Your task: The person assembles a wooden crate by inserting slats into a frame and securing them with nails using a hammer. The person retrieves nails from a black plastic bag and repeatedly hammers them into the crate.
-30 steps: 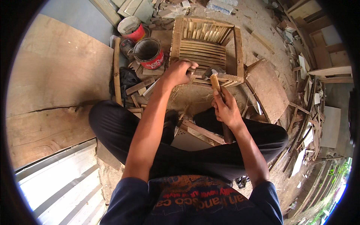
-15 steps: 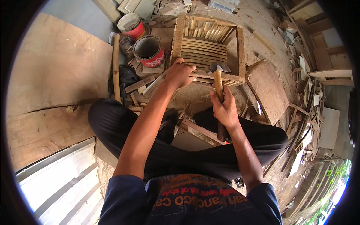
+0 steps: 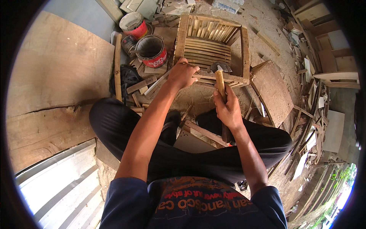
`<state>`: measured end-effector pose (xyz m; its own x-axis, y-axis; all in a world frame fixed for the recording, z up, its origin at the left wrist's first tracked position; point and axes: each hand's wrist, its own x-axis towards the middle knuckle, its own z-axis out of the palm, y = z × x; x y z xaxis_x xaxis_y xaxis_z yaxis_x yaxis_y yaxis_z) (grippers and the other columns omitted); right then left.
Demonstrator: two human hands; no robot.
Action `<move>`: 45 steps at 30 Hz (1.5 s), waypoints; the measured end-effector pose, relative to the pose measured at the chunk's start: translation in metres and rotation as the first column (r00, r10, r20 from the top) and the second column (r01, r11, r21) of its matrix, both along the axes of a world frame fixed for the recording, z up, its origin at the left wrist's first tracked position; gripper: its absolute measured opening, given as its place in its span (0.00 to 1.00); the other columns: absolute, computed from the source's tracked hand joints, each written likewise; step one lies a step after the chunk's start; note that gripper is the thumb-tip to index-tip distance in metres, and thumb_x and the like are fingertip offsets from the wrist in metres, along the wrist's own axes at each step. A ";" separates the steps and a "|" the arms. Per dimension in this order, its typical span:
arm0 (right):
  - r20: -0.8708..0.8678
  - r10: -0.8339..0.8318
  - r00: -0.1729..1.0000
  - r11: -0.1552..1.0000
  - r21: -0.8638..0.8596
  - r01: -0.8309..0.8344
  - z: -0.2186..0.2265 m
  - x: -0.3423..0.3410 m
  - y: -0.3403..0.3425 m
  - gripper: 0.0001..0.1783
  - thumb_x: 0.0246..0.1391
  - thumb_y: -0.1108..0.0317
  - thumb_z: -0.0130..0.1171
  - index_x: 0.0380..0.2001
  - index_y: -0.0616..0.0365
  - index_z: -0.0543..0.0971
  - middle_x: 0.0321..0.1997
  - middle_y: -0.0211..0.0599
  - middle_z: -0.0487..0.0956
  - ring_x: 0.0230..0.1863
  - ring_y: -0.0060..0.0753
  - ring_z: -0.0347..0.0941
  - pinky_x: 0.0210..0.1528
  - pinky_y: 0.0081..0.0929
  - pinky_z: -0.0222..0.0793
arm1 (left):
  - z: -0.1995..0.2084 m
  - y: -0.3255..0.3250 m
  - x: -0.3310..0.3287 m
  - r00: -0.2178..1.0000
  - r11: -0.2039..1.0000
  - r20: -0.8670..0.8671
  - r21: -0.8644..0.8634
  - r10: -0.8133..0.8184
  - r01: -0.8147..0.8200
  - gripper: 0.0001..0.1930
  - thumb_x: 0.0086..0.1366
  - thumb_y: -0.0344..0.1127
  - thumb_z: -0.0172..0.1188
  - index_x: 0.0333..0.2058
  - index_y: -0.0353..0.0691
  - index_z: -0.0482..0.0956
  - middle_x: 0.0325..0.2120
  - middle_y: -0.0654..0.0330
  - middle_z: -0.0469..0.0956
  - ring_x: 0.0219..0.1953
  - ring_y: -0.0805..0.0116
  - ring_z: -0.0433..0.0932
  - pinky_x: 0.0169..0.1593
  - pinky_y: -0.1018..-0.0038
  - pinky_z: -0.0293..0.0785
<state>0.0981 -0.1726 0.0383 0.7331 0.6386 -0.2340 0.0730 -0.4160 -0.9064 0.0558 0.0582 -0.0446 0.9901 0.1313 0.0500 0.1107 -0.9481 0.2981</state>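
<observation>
A slatted wooden crate (image 3: 207, 49) lies on the ground in front of me, its open side up, with several narrow slats inside. My left hand (image 3: 183, 74) is closed at the left end of its near rail, fingers curled over the wood. Whether a small piece such as a nail is pinched there, I cannot tell. My right hand (image 3: 228, 108) is wrapped around the wooden handle of a hammer (image 3: 220, 82). The hammer's dark metal head is over the near rail, right of my left hand; I cannot tell whether it touches the wood.
Two red-and-white buckets (image 3: 154, 53) stand left of the crate, near a wooden pole (image 3: 118, 68). A tilted wooden board (image 3: 272, 91) lies to the right. Wood scraps (image 3: 305, 122) are heaped along the right side. A plywood panel (image 3: 57, 61) rises at the left. My crossed legs are below.
The hammer's head has shifted slightly up and left over the near rail, its handle tilting a little. My left hand and the crate hold their places.
</observation>
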 end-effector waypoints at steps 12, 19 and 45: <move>0.250 0.125 0.960 0.992 -0.035 -0.120 0.034 0.000 0.016 0.17 0.72 0.61 0.50 0.54 0.63 0.70 0.27 0.56 0.80 0.32 0.53 0.83 0.32 0.40 0.72 | -0.011 0.005 -0.002 0.993 0.999 0.115 -0.014 -0.034 0.036 0.22 0.53 0.44 0.73 0.45 0.43 0.82 0.31 0.54 0.86 0.43 0.53 0.81 0.57 0.63 0.67; 0.301 0.156 0.941 0.982 -0.149 -0.116 0.027 0.004 0.018 0.18 0.72 0.58 0.50 0.45 0.65 0.71 0.25 0.57 0.78 0.30 0.52 0.83 0.30 0.41 0.71 | -0.010 0.002 -0.003 0.993 1.000 0.119 -0.028 -0.010 0.013 0.20 0.53 0.42 0.72 0.45 0.45 0.84 0.29 0.55 0.86 0.44 0.55 0.81 0.57 0.64 0.69; 0.054 0.029 0.998 0.999 -0.037 -0.027 0.009 -0.008 0.006 0.22 0.73 0.52 0.46 0.45 0.65 0.72 0.24 0.54 0.77 0.26 0.50 0.75 0.33 0.43 0.69 | -0.010 0.006 -0.001 0.993 0.998 0.109 -0.020 -0.051 0.054 0.20 0.55 0.43 0.71 0.45 0.41 0.83 0.34 0.53 0.86 0.42 0.61 0.83 0.62 0.65 0.61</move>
